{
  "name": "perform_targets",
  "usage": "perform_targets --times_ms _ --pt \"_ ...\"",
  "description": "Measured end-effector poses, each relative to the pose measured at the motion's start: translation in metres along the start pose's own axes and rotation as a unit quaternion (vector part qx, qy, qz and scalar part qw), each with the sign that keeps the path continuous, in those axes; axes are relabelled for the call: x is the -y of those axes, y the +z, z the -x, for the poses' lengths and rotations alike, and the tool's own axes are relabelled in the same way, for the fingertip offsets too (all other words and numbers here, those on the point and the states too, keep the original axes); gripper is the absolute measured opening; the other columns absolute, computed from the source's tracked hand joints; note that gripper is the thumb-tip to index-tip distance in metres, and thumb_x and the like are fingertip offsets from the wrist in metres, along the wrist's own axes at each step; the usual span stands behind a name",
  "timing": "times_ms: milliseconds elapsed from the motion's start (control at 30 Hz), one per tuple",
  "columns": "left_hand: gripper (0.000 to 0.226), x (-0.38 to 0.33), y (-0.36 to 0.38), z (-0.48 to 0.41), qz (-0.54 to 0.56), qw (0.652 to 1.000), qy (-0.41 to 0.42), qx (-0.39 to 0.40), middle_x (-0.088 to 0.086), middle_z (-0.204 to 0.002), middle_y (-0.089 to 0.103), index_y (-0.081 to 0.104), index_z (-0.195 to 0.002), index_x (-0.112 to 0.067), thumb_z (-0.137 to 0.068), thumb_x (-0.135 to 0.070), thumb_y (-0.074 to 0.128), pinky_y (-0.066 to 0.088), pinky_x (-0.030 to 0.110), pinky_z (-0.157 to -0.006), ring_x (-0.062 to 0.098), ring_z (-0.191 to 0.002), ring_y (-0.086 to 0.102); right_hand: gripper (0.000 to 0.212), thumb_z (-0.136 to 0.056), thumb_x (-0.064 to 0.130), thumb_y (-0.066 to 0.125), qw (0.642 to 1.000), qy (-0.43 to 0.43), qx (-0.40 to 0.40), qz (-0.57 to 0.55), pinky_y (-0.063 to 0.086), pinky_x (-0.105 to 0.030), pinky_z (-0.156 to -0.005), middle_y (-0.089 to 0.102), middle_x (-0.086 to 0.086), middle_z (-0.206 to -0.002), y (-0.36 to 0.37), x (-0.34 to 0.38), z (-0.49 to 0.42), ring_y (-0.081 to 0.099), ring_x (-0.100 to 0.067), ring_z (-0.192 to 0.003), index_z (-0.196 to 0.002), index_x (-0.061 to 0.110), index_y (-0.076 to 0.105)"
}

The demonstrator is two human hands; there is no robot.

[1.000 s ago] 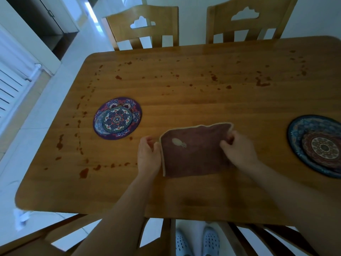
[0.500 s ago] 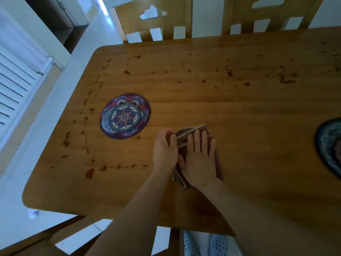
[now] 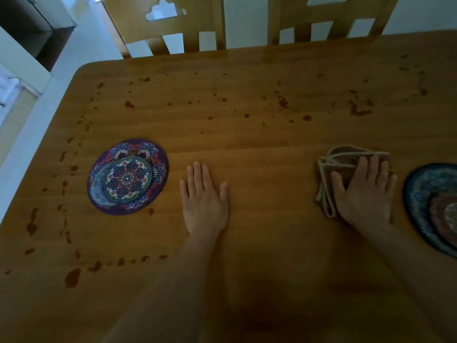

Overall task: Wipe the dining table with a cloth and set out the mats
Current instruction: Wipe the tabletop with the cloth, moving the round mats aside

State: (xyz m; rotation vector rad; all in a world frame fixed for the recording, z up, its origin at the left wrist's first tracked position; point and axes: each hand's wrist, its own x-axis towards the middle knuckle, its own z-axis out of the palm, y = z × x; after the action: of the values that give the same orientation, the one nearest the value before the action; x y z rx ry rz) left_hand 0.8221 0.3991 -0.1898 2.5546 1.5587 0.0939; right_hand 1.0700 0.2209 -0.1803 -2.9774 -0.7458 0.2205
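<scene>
Pressing folded cloth [image 3: 342, 160] at three o'clock with flat, spread right hand [image 3: 366, 196], just beside blue mat [image 3: 424, 191]; resting left hand [image 3: 204, 203] flat and empty on table [image 3: 247, 120], purple mat [image 3: 127, 177] at nine.

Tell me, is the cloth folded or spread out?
Folded. The cloth shows stacked layers of pale edging along its left side, under the flat right hand.

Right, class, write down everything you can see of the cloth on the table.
The cloth is reddish-brown fabric with pale cream edging, folded into several layers whose edges show at its left side. It lies flat on the wooden table, just left of the blue mat. The right hand presses on it with straight fingers.
</scene>
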Motion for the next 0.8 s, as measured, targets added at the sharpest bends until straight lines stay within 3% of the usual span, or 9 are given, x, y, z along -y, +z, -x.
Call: perform_targets --times_ms 133,200,367,467,633,800 --pt "0.071 0.000 0.007 -0.003 -0.012 1.000 -0.004 -0.020 0.007 -0.164 0.006 0.009 -0.155 -0.010 -0.100 -0.055 0.011 -0.001 0.042 -0.122 0.021 -0.151 -0.003 0.087 -0.095 0.063 0.020 0.998 0.054 -0.010 -0.011 -0.002 -0.052 -0.119 0.004 -0.023 -0.160 0.000 0.044 -0.031 0.001 -0.039 -0.148 -0.152 -0.001 0.008" --pt "0.071 0.000 0.007 -0.003 -0.009 1.000 -0.004 -0.013 0.007 -0.164 0.003 0.006 -0.155 -0.010 -0.100 -0.055 0.008 0.000 0.043 -0.122 0.021 -0.151 -0.005 0.090 -0.094 0.066 0.016 0.999 0.032 -0.002 -0.005 -0.001 -0.053 -0.119 0.003 -0.024 -0.160 0.001 0.078 -0.034 0.001 -0.040 -0.148 -0.152 -0.002 0.007" --pt "0.064 0.001 0.004 -0.004 0.018 1.000 0.000 -0.011 0.004 -0.164 0.002 0.008 -0.156 -0.011 -0.103 -0.047 0.011 -0.004 0.039 -0.122 0.018 -0.151 -0.007 0.094 -0.091 0.071 0.009 0.990 -0.139 0.003 0.011 -0.002 -0.050 -0.120 0.003 -0.022 -0.161 0.013 0.177 -0.007 0.000 -0.037 -0.148 -0.153 0.002 0.005" --pt "0.055 0.004 0.001 -0.005 0.101 0.994 -0.012 -0.026 0.002 -0.164 0.012 0.014 -0.156 -0.011 -0.105 -0.033 0.019 -0.003 0.035 -0.123 0.014 -0.151 -0.001 0.082 -0.095 0.063 0.013 0.961 -0.275 0.004 -0.001 -0.002 -0.047 -0.121 0.006 -0.015 -0.162 0.020 0.206 0.021 0.000 -0.030 -0.150 -0.154 0.007 0.008" --pt "0.055 0.004 -0.004 -0.001 0.175 0.982 -0.038 -0.058 0.005 -0.159 0.029 0.022 -0.153 -0.009 -0.102 -0.025 0.033 0.002 0.031 -0.123 0.014 -0.149 0.014 0.065 -0.099 0.051 0.011 0.899 -0.435 0.035 0.015 -0.001 -0.040 -0.122 0.009 -0.003 -0.164 0.023 0.159 0.055 -0.002 -0.017 -0.150 -0.155 0.017 0.014" --pt "0.053 0.004 -0.004 -0.002 0.144 0.988 -0.027 -0.048 0.001 -0.160 0.026 0.030 -0.151 -0.014 -0.101 -0.032 0.037 0.004 0.034 -0.123 0.015 -0.150 0.012 0.067 -0.098 0.057 0.013 0.916 -0.393 0.061 0.045 -0.007 -0.032 -0.120 0.009 0.004 -0.163 0.008 0.051 0.051 -0.006 -0.009 -0.149 -0.155 0.023 0.016"
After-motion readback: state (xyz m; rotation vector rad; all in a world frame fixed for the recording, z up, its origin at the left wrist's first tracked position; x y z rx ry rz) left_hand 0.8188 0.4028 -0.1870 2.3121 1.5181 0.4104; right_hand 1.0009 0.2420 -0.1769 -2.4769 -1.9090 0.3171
